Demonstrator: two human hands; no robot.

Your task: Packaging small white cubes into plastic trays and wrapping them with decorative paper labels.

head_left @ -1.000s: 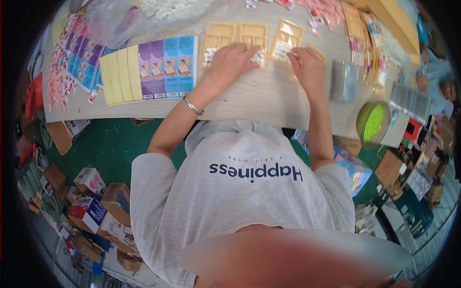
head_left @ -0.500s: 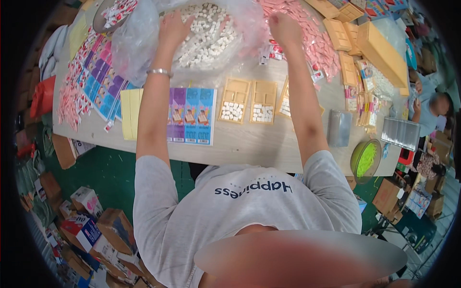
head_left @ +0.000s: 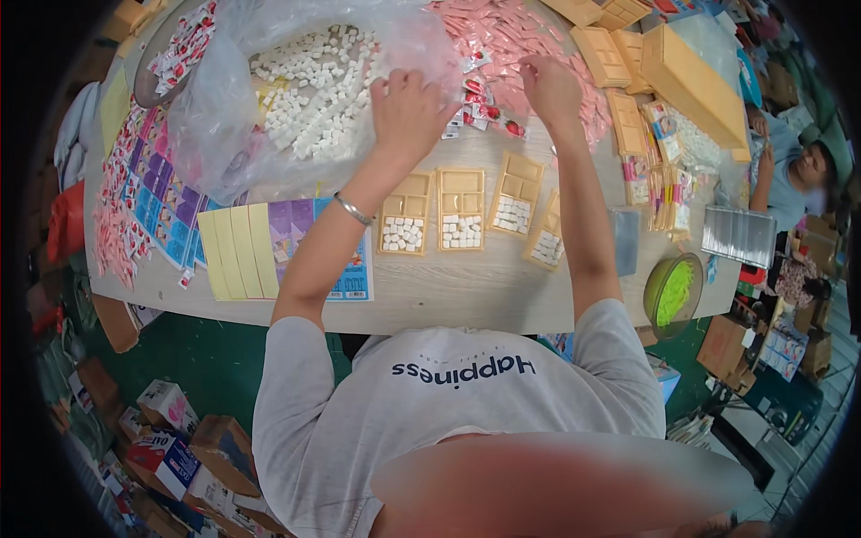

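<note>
My left hand (head_left: 408, 115) is over the near right edge of a clear plastic bag (head_left: 211, 125) heaped with small white cubes (head_left: 327, 94). Its fingers are apart and nothing shows in them; whether they touch the film I cannot tell. My right hand (head_left: 550, 90) is at the pile of pink sachets (head_left: 511, 36), fingers drawn together; what they hold, if anything, is hidden. Between the hands lie red-and-white strawberry-print sachets (head_left: 484, 112). Closer to me stand several cream compartment trays (head_left: 461, 188), their near compartments filled with white cubes. The rightmost is partly behind my right forearm.
Printed card sheets (head_left: 238, 251) lie at the left, beside more sachets (head_left: 121, 251). A bowl of bright green stuff (head_left: 673, 291), clear plastic covers (head_left: 737, 235) and stacked cream trays (head_left: 695, 85) are on the right. Another person (head_left: 798, 184) sits beyond the table's right end.
My left hand has moved right, from over the cubes to the bag's right edge. The right hand has come slightly nearer, still by the pink sachets. The whole view has shifted a little.
</note>
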